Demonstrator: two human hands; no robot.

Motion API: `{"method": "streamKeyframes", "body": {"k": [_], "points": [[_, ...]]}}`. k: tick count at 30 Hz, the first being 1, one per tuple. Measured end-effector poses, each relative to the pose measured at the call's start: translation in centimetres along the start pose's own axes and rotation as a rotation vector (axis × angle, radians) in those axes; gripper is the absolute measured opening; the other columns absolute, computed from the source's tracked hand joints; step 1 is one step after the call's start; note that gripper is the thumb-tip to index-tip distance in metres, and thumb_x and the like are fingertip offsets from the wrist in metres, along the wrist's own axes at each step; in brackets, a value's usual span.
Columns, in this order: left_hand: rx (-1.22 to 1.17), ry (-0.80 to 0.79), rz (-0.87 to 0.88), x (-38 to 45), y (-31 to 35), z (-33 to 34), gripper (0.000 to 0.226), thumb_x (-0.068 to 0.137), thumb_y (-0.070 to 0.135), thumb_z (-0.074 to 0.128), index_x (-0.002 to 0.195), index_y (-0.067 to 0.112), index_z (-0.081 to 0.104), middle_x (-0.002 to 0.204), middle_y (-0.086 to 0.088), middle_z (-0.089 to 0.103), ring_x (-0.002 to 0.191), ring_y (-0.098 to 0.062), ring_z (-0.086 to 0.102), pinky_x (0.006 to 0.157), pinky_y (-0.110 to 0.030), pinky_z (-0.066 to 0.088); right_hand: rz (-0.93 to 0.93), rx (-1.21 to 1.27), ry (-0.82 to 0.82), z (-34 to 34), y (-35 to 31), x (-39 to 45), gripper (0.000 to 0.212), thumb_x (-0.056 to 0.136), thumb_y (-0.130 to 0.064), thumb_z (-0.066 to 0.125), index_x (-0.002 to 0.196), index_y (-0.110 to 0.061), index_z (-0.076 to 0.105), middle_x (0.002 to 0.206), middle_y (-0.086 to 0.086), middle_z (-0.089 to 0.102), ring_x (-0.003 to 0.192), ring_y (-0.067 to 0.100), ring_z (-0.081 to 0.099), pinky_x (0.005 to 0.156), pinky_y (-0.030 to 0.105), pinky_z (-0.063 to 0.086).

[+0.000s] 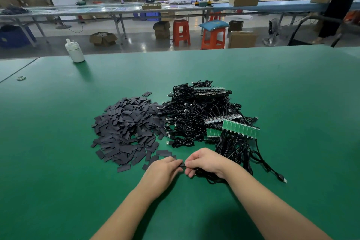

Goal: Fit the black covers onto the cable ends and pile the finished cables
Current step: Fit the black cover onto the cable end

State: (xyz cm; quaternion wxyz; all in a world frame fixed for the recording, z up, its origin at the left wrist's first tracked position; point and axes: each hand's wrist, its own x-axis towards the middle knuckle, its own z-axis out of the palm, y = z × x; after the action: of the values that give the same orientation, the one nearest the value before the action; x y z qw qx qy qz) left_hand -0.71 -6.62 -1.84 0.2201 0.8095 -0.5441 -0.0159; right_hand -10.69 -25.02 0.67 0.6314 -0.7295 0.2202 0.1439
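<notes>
So you've got one black cover (181,164) right between your hands, near the front edge of the green table (292,87). Your left hand (163,171) is pinching it from the left side, and your right hand (206,161) is pinching what looks like the cable end coming in from the right, fingertips nearly touching. I'd say that's the sliding-on step, with both hands close together so the end lines up with the sleeve. The actual joint is mostly hidden by your fingers, so I can't tell how far on it is.

The rest of that cable (210,178) loops under your right wrist, which keeps it out of the way. Just beyond your left hand is the heap of loose covers (124,128), easy reach for that hand. To its right, touching it, sits the big tangle of cables (196,115), with strips of green boards (240,128) on its right side. One USB plug (282,178) trails off to the near right.

Far left there's a white bottle (75,51), well apart from everything.
</notes>
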Motion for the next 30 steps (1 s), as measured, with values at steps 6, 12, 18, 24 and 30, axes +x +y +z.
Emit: {"method": "streamKeyframes", "body": {"k": [6, 12, 18, 24, 30], "points": [[-0.001, 0.012, 0.027, 0.0, 0.1, 0.0, 0.030, 0.101, 0.037, 0.050, 0.122, 0.022, 0.067, 0.102, 0.005, 0.068, 0.087, -0.016, 0.064, 0.076, -0.029, 0.050, -0.028, -0.076, 0.019, 0.2, 0.0, 0.0, 0.018, 0.097, -0.012, 0.062, 0.105, 0.002, 0.071, 0.081, 0.004, 0.077, 0.068, 0.010, 0.070, 0.076, 0.016, 0.056], [0.017, -0.002, 0.028, 0.0, 0.4, 0.1, 0.033, 0.103, 0.036, 0.047, 0.125, 0.020, 0.065, 0.108, 0.004, 0.068, 0.094, -0.016, 0.065, 0.082, -0.029, 0.051, -0.051, -0.099, 0.048, 0.4, 0.4, 0.1, 0.018, 0.098, -0.011, 0.062, 0.102, 0.003, 0.072, 0.080, 0.006, 0.076, 0.068, 0.013, 0.069, 0.082, 0.023, 0.057], [0.030, -0.010, -0.039, -0.2, 0.4, 0.7, 0.035, 0.102, 0.039, 0.046, 0.127, 0.022, 0.063, 0.111, 0.005, 0.066, 0.098, -0.017, 0.064, 0.086, -0.031, 0.050, -0.073, -0.184, 0.073, 1.0, 0.5, 0.3, 0.016, 0.100, -0.011, 0.059, 0.098, -0.002, 0.072, 0.079, 0.006, 0.074, 0.070, 0.015, 0.068, 0.087, 0.031, 0.056], [0.071, -0.016, -0.101, -0.1, 0.3, 1.0, 0.033, 0.101, 0.046, 0.044, 0.124, 0.030, 0.061, 0.103, 0.008, 0.063, 0.092, -0.015, 0.062, 0.082, -0.030, 0.049, -0.100, -0.361, 0.076, 1.4, 0.2, 0.7, 0.012, 0.099, -0.015, 0.058, 0.098, -0.014, 0.070, 0.074, -0.006, 0.071, 0.063, 0.006, 0.061, 0.067, 0.020, 0.050], [-0.018, -0.040, -0.126, -0.1, -0.1, 1.6, 0.026, 0.099, 0.044, 0.050, 0.115, 0.030, 0.065, 0.096, 0.009, 0.059, 0.088, -0.015, 0.060, 0.076, -0.028, 0.047, -0.127, -0.528, 0.170, 1.5, 0.7, 0.5, 0.015, 0.097, -0.024, 0.058, 0.094, -0.030, 0.071, 0.077, -0.009, 0.072, 0.068, 0.015, 0.058, 0.073, 0.037, 0.056]]}}
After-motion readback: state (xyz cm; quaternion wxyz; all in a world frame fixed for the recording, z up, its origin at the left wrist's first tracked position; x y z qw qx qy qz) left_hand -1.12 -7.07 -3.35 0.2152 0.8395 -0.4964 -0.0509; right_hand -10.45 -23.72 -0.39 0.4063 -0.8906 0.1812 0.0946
